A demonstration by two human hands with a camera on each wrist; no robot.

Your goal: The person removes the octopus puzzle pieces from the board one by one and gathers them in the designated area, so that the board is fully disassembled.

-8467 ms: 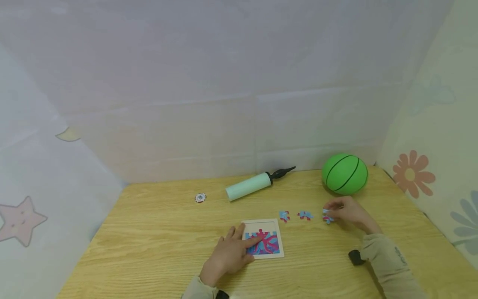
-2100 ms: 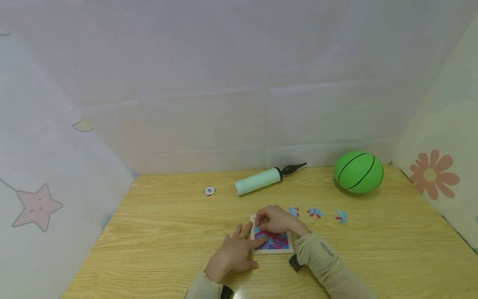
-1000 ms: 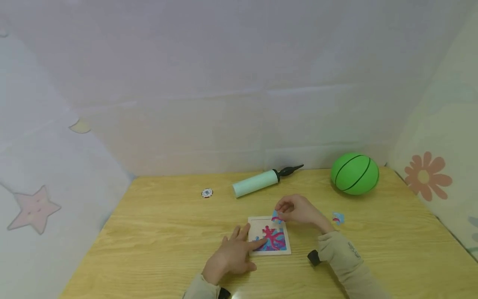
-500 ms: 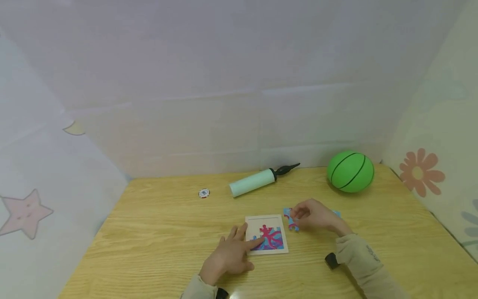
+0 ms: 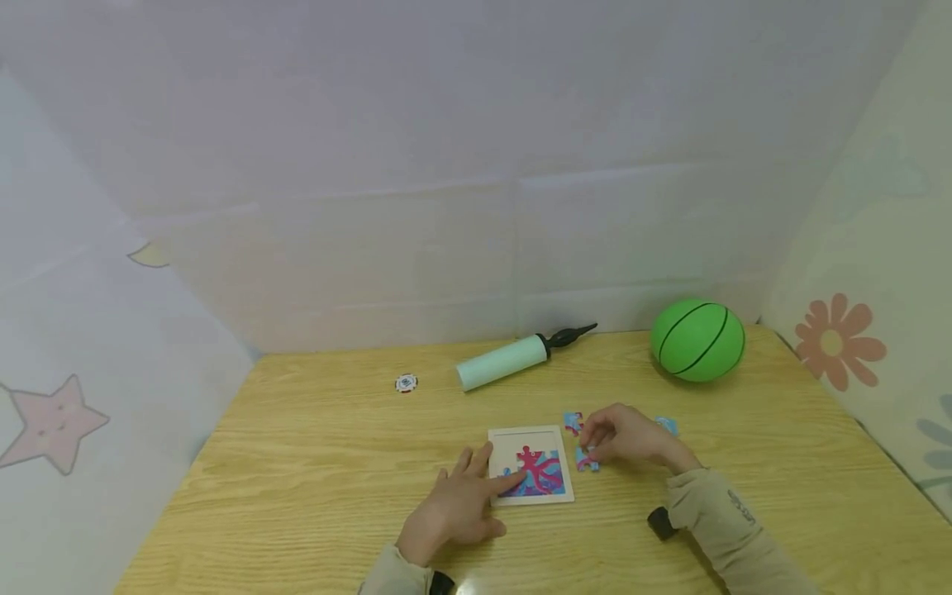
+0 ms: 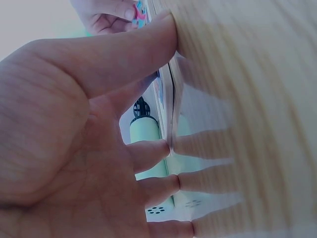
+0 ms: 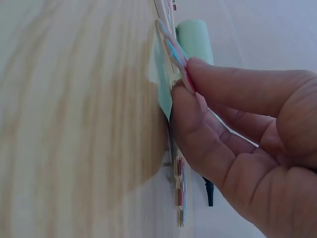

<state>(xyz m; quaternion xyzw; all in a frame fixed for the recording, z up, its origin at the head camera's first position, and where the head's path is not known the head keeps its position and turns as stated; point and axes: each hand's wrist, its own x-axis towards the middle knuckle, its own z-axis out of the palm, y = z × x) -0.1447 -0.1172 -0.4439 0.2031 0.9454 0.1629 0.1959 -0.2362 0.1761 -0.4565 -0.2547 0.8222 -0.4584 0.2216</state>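
My left hand (image 5: 459,498) lies with fingers spread at the left side of a small wooden puzzle tray (image 5: 568,487). Its index finger rests on the tray's lower pieces, a pink octopus picture (image 5: 541,477) on blue and purple. Bare wood shows in the tray's upper part. Just right of the tray, my right hand (image 5: 623,434) pinches a blue and pink jigsaw piece (image 5: 587,459) between thumb and finger. In the right wrist view this jigsaw piece (image 7: 174,52) is tilted on edge. Another loose piece (image 5: 573,422) lies behind the fingertips, and one more piece (image 5: 666,425) sits past the knuckles, partly covered.
A pale green hand pump (image 5: 502,364) with a black nozzle lies at the back. To its right stands a green ball (image 5: 697,340) with black lines. A poker chip (image 5: 406,383) lies back left. Cloth walls border the wooden table (image 5: 312,463).
My right hand has lifted a piece out of the tray's left part and carried it right, beyond the tray's edge, lowering it toward the table. My left hand has stayed on the puzzle.
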